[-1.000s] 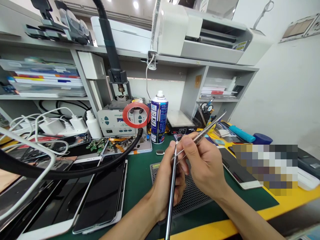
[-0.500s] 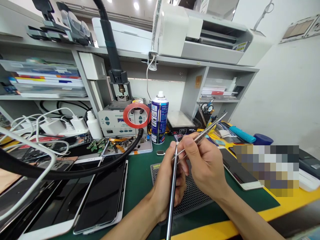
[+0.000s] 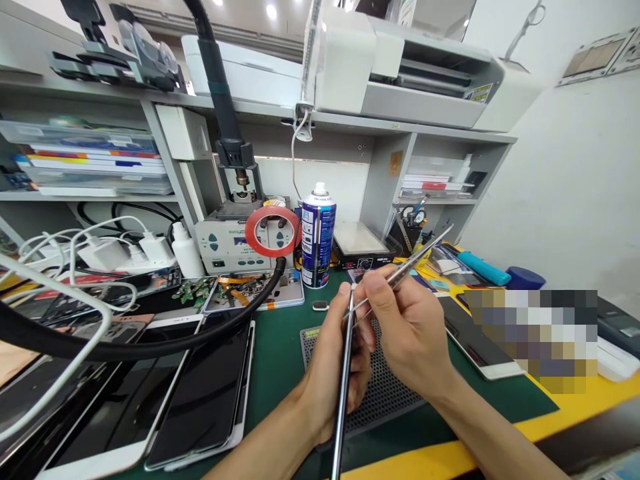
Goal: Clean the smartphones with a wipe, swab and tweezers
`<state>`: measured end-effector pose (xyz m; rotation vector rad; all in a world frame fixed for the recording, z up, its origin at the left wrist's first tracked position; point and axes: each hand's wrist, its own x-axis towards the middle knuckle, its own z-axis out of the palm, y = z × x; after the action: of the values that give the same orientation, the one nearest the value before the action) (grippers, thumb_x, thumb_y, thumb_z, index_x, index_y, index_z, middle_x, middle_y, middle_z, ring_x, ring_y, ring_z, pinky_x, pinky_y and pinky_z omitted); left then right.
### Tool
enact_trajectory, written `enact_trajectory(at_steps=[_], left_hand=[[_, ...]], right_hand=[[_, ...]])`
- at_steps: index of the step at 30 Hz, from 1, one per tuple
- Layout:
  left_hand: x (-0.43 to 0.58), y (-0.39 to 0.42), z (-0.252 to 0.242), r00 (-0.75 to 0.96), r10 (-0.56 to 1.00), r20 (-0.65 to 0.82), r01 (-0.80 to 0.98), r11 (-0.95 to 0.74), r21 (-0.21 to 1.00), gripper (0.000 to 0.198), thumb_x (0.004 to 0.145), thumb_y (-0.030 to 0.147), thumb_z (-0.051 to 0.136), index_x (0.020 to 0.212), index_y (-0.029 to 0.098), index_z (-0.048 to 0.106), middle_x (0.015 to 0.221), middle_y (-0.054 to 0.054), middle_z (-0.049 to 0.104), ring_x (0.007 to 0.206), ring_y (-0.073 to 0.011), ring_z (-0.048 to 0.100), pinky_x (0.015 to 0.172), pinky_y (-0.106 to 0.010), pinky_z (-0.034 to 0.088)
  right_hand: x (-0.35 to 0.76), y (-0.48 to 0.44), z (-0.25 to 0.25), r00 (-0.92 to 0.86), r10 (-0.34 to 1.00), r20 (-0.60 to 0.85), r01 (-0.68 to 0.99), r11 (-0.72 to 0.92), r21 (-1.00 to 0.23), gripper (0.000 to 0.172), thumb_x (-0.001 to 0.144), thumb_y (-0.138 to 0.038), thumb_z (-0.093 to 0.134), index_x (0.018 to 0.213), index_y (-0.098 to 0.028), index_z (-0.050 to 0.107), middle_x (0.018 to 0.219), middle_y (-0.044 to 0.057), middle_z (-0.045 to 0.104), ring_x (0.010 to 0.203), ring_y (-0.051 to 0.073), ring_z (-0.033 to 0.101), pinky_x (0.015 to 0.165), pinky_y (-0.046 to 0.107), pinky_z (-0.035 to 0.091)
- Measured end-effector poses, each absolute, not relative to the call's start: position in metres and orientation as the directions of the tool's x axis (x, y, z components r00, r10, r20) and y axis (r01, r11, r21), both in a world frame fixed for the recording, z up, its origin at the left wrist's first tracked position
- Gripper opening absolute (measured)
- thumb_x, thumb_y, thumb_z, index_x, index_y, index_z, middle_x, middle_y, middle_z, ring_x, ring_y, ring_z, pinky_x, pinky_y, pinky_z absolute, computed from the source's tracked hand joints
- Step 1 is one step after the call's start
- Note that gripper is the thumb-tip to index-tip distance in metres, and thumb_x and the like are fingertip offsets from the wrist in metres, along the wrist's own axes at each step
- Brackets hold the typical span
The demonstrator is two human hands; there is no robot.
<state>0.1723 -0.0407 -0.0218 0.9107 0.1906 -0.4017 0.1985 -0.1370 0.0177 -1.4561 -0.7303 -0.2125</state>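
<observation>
My left hand [image 3: 325,360] is closed around a thin, shiny-edged slab that looks like a phone [image 3: 344,387], turned edge-on so its faces are hidden from me. In my right hand [image 3: 413,330] a pair of metal tweezers [image 3: 420,257] is pinched between thumb and fingers. The rear end of the tweezers points up and to the right, while the tips reach the upper end of the phone's edge, near my left thumb. Exactly what the tips touch is too small to make out. Both hands hover over a dark perforated mat [image 3: 385,393].
Tablets and phones [image 3: 200,393] lie at the left under a thick black hose [image 3: 150,347]. A spray can [image 3: 319,237] and a red tape roll [image 3: 274,231] stand behind my hands. Another phone [image 3: 475,340] lies to the right on the green mat [image 3: 275,373].
</observation>
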Motion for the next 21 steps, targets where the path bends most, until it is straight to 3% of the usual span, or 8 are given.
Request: enact_trajectory(at_steps=[21], left_hand=[[0.1729,-0.0398,-0.0268,0.922,-0.259,-0.289,0.387,0.548,0.742,0.066,0.071,0.086,0.041,0.060,0.021,0.044,0.040,0.008,0.028,0.026,-0.0062,0.023,0.026,-0.018,0.019]], right_hand=[[0.1978,-0.1361,0.0171,0.766,0.297,0.570,0.563,0.117,-0.818,0.026,0.096,-0.039,0.050,0.080,-0.019,0.054,0.051,-0.004,0.050,0.040,0.010,0.049,0.042,0.022,0.043]])
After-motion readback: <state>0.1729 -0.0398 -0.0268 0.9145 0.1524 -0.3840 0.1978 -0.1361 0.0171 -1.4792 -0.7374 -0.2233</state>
